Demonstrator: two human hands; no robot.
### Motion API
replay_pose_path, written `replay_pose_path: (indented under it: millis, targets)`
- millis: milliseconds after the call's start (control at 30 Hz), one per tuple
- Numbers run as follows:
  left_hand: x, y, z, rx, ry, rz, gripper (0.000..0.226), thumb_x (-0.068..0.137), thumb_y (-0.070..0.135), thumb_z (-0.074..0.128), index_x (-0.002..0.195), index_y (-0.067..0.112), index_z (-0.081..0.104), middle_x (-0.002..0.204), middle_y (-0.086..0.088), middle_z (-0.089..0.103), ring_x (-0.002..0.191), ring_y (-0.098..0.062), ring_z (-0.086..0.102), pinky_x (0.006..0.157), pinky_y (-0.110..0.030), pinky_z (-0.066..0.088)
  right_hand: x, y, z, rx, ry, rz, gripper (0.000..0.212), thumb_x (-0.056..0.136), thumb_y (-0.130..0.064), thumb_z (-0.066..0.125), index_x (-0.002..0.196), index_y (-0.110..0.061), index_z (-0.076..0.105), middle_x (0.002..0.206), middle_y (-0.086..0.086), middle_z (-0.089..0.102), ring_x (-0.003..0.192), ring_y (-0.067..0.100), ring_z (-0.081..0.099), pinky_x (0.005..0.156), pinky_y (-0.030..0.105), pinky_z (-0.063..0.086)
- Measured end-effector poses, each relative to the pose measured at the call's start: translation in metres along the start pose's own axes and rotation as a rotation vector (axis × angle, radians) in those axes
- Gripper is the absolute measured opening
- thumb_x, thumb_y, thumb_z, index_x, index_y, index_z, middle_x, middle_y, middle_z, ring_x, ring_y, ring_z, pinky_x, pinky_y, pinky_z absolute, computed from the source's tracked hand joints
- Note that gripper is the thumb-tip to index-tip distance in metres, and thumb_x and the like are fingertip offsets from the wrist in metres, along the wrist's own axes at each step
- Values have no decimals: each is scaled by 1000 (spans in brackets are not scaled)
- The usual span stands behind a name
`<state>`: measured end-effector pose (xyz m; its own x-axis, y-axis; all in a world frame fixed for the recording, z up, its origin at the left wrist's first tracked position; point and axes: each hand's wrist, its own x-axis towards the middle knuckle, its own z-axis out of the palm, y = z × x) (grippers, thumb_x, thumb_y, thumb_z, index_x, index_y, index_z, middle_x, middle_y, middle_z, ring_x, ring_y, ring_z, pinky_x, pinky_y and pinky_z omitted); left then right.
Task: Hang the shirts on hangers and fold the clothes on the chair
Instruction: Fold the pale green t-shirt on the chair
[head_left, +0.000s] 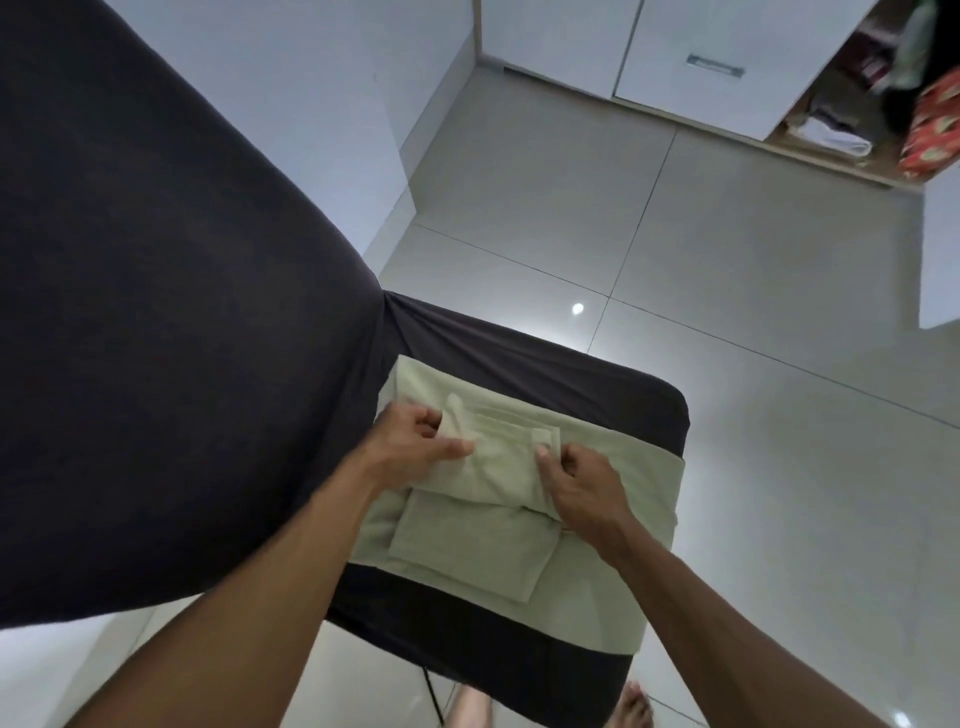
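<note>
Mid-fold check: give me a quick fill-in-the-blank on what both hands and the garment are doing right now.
1. Both hands, left hand and right hand, grip the pale ____ garment.
2. The garment lies on the dark-covered ____.
3. The floor is laid with glossy ____.
4. Past the open cupboard door, folded clothes sit on a ____.

Missing words: green; chair; tiles; shelf

Left hand (415, 441) pinching, right hand (582, 483) apparently pinching, forearms converging

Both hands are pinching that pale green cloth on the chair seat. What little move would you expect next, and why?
Probably both hands carry the pinched edge toward the person and lay it over the lower layers. The left hand and right hand each grip the upper fold of the pale green cloth, which already lies in stacked layers on the dark chair seat, so one more fold would likely finish it.
</note>
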<state>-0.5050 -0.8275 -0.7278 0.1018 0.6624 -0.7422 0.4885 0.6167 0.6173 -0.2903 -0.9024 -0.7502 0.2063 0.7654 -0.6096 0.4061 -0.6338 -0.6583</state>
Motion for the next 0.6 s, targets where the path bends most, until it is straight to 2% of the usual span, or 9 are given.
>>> replay_pose_path:
  millis: [33, 133, 233, 300, 400, 500, 567, 600]
  targets:
    - [3, -2, 4, 68, 74, 9, 21, 80, 27, 82, 87, 11, 72, 84, -2, 75, 82, -18, 72, 76, -35, 60, 0, -1, 2, -14, 18, 1, 37, 99, -46, 53, 81, -15, 62, 72, -6, 60, 67, 13, 55, 61, 31, 42]
    - [7, -12, 8, 25, 264, 125, 23, 92, 32, 68, 89, 9, 68, 84, -4, 70, 76, -18, 64, 69, -40, 55, 0, 0, 6, -10, 97, 8, 33, 100, -43, 52, 86, -14, 61, 76, -5, 61, 71, 15, 57, 64, 31, 40]
    - [14, -26, 11, 153, 280, 214, 24, 97, 38, 59, 82, 18, 59, 71, 4, 60, 66, -16, 54, 62, -37, 47, 0, 5, 8, -104, 145, 23, 30, 101, -43, 49, 88, -18, 58, 78, -5, 60, 72, 15, 57, 66, 32, 42]
    - [15, -34, 17, 291, 265, 200, 23, 98, 42, 54, 82, 26, 54, 71, 8, 60, 68, -18, 58, 66, -38, 49, 0, 6, 10, -240, 163, 38, 30, 102, -46, 44, 95, -20, 57, 84, -3, 61, 76, 18, 57, 67, 33, 44]
    - [15, -34, 21, 350, 363, 156, 23, 99, 41, 52, 80, 27, 51, 76, 6, 64, 76, -24, 63, 71, -43, 53, -2, 3, 12, -368, 225, 60, 33, 104, -47, 35, 103, -21, 54, 92, 2, 62, 78, 20, 54, 69, 33, 39]
    - [10, -27, 24, 428, 432, 126, 19, 100, 40, 50, 87, 26, 51, 81, 5, 64, 83, -28, 63, 72, -41, 50, -6, 3, 11, -449, 273, 46, 28, 104, -45, 34, 104, -21, 48, 88, 0, 58, 72, 18, 53, 63, 33, 41]
    - [3, -25, 28, 529, 528, 211, 18, 101, 39, 49, 99, 21, 52, 88, 4, 62, 85, -29, 62, 74, -40, 46, -11, 6, 12, -464, 380, -48, 19, 103, -39, 43, 105, -20, 48, 90, -1, 56, 74, 18, 54, 59, 33, 46]
    - [1, -26, 30, 607, 593, 331, 19, 101, 37, 48, 102, 18, 53, 90, 0, 63, 85, -29, 61, 75, -42, 45, -12, 8, 14, -523, 449, -166, 15, 100, -32, 50, 106, -19, 51, 92, 0, 56, 77, 19, 54, 58, 34, 47]
